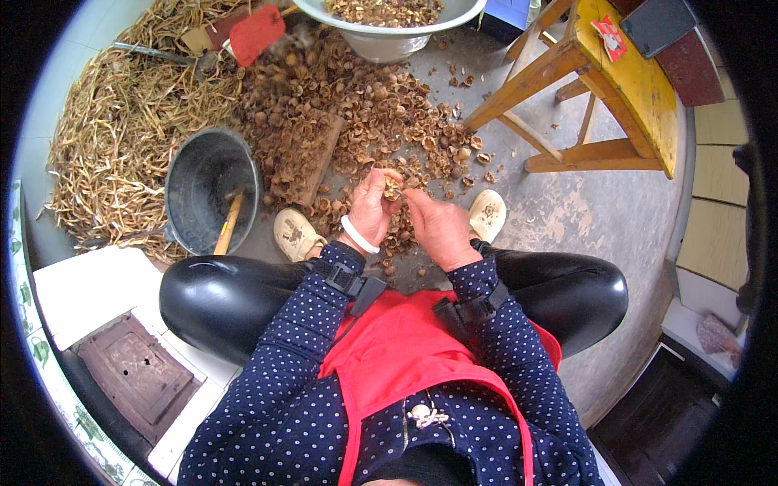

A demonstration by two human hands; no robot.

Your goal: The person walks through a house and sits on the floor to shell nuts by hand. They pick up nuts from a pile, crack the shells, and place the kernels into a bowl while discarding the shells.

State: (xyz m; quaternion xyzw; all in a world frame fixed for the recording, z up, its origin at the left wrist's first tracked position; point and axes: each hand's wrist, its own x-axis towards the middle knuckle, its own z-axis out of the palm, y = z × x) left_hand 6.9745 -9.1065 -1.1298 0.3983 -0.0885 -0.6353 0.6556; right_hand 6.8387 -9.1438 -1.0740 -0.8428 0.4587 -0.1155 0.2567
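My left hand, with a white bangle at the wrist, holds a cracked walnut whose pale kernel shows between the fingers. Close against it from the right is my right hand, curled, with thumb and forefinger pinched together at the nut. A thin dark tip seems to reach from that pinch to the walnut; most of it is hidden in the fist. Broken walnut shells cover the floor beyond both hands. Among them lies a wooden board, dusted with shell bits.
Left, a dark bucket holds a wooden-handled hammer. Behind it spreads a heap of dry husks, with a red-bladed tool nearby. A basin of walnut kernels stands ahead; a yellow wooden stool stands at right.
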